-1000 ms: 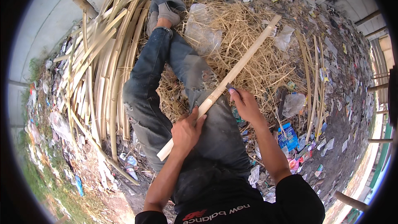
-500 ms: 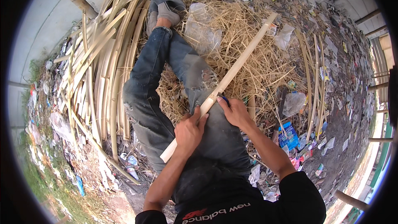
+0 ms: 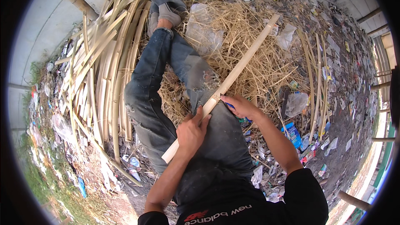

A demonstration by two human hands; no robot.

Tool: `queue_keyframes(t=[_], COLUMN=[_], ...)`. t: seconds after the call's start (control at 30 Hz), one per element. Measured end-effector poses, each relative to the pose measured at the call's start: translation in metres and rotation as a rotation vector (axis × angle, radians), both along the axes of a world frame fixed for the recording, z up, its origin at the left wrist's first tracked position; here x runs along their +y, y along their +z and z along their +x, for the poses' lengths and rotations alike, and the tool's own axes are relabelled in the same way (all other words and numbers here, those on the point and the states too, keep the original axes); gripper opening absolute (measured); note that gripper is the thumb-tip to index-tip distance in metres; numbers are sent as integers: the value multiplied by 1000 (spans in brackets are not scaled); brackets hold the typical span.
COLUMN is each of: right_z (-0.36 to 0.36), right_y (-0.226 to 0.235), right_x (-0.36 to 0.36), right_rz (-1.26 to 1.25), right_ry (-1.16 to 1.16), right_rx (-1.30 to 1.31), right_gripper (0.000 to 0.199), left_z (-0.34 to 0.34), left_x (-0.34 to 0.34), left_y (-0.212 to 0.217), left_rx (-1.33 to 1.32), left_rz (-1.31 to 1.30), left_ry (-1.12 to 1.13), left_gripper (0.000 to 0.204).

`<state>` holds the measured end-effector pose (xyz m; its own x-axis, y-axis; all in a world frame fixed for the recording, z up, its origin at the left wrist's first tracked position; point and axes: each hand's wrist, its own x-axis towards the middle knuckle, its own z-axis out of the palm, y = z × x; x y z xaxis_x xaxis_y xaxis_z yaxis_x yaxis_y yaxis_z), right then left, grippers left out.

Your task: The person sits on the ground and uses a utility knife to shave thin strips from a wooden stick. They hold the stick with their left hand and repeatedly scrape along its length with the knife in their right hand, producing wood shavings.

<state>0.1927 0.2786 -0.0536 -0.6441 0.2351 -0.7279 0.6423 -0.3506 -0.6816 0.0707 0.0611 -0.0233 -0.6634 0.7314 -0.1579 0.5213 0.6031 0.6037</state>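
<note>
A long pale bamboo strip lies slantwise across my thighs, its far end over the straw. My left hand grips it near its lower part, thumb and fingers closed around it. At the strip's middle, my right hand is closed on a knife with a blue handle. The blade is mostly hidden; its tip meets the strip by a small notch-like mark. My legs, in worn jeans, stretch out ahead with the feet crossed.
A big pile of split bamboo strips lies at my left. Dry straw and shavings cover the ground ahead. A few thin strips lie at the right among scattered litter, with a blue packet nearby. Pale walls stand around.
My right hand has shifted slightly right and turned at the wrist, showing more of the blue handle. My left hand and the strip have barely moved.
</note>
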Motion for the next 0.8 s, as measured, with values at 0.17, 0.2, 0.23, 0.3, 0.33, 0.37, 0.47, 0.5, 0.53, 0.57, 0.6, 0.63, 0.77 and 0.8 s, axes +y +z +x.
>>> queue_keyframes(t=[0.17,0.2,0.23,0.3,0.33,0.37,0.47,0.5,0.53,0.57,0.6,0.63,0.77,0.8], right_z=[-2,-3,-3,-1,0,1,1,0,1,2,2,2,8,11], right_y=[-6,-6,-9,-21,-22,-22,-17,-15,-14,-13,-11,-9,-6,-7], right_x=[-35,-38,-36,-29,-24,-17,-2,3,7,12,15,14,7,6], right_rz=[947,977,929,831,730,628,259,125,14,-97,-208,-167,39,101], right_ry=[94,88,90,94,96,98,108,112,107,101,95,102,16,-34], right_rx=[148,146,123,78,89,101,99,91,84,76,68,77,153,183], right_gripper=[67,67,67,68,68,69,69,69,69,70,71,70,65,63], left_z=[1,1,1,1,1,1,-1,-2,-3,-3,-4,-5,-7,-6], left_x=[-1,-1,0,0,0,0,2,3,2,2,1,1,-1,-2], left_y=[0,0,1,2,1,1,6,6,6,5,4,2,-2,-5], left_rx=[13,13,13,8,4,0,2,-4,-10,-16,-30,-42,-60,-40], left_rz=[18,17,20,22,22,21,3,2,-2,-6,3,11,10,35], left_ry=[11,13,12,10,10,10,-2,-4,-5,-6,2,12,16,7], left_gripper=[46,46,46,46,46,46,47,47,47,47,47,47,48,48])
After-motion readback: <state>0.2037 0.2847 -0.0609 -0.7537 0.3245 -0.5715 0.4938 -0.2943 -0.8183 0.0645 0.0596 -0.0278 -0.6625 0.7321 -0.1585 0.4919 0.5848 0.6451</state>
